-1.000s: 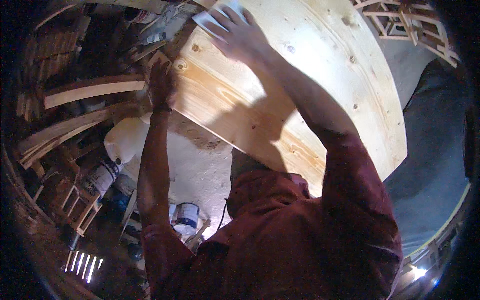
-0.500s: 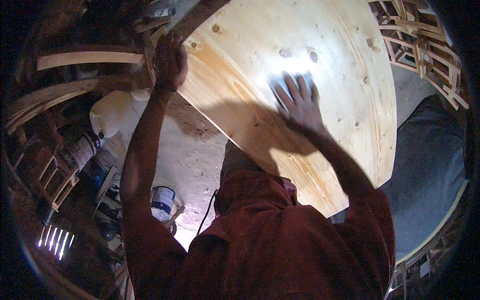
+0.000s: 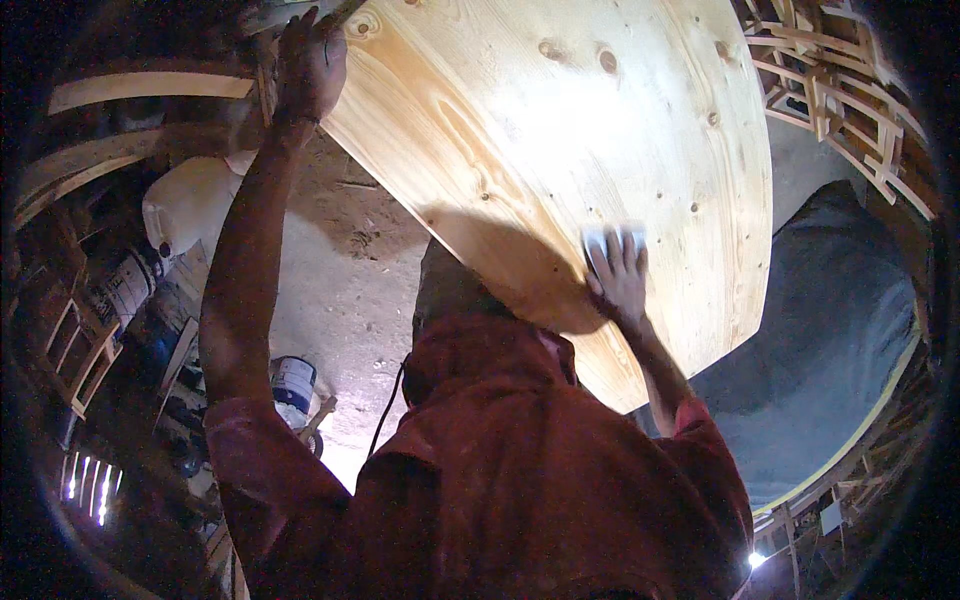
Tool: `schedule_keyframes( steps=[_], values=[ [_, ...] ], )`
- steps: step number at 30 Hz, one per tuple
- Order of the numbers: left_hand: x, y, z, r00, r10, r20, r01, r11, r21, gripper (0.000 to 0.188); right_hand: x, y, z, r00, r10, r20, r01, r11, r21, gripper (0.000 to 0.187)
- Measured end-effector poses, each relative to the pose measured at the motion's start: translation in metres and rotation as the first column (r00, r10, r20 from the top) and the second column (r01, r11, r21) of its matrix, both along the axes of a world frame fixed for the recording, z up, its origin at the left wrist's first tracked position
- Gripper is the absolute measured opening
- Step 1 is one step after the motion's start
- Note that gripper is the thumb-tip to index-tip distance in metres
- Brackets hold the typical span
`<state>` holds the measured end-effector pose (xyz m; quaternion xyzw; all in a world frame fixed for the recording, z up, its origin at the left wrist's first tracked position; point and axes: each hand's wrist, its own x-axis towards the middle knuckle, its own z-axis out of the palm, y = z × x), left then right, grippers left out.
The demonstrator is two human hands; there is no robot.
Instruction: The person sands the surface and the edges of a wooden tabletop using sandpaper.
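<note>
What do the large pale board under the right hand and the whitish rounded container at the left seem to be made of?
The large pale board: bare-looking wood, probably softwood, showing grain lines and dark knots.
The whitish rounded container: likely dull plastic, judging by its smooth, moulded-looking shape.

The broad, flat, pale-yellow wooden panel (image 3: 580, 170) shows curving honey-orange grain and scattered dark-brown knots; the small, flat pad (image 3: 595, 241) is bluish white. The hooded cloth garment (image 3: 540, 480) is dark red, the large blue-grey sheet (image 3: 820, 350) is edged in yellow, the cylindrical bucket (image 3: 293, 385) white with dark blue, the rounded plastic jug (image 3: 188, 205) off-white.
</note>
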<state>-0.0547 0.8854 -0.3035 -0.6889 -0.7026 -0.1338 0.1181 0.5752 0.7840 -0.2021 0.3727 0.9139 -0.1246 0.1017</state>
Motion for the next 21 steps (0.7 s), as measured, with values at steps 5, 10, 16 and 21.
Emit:
schedule_keyframes(
  steps=[5,10,16,21],
  values=[
    [0.008,0.003,0.025,0.998,-0.058,-0.012,0.057,0.995,-0.087,0.039,0.011,-0.021,-0.003,0.985,-0.033,0.167,0.036,0.999,-0.014,0.063],
    [0.02,0.008,0.032,0.998,-0.059,0.011,0.059,0.998,-0.038,0.039,-0.202,0.125,0.018,0.98,0.016,-0.196,0.007,0.993,0.115,0.054],
    [-0.014,0.012,-0.026,0.452,-0.122,0.884,0.046,0.993,0.113,0.033,-0.379,0.244,-0.004,0.902,0.068,-0.427,0.058,0.959,0.276,0.051],
    [-0.004,0.011,-0.02,0.702,-0.113,0.703,0.036,0.992,0.123,0.027,-0.268,0.163,-0.008,0.931,0.105,-0.35,0.02,0.942,0.335,0.045]
  ],
)
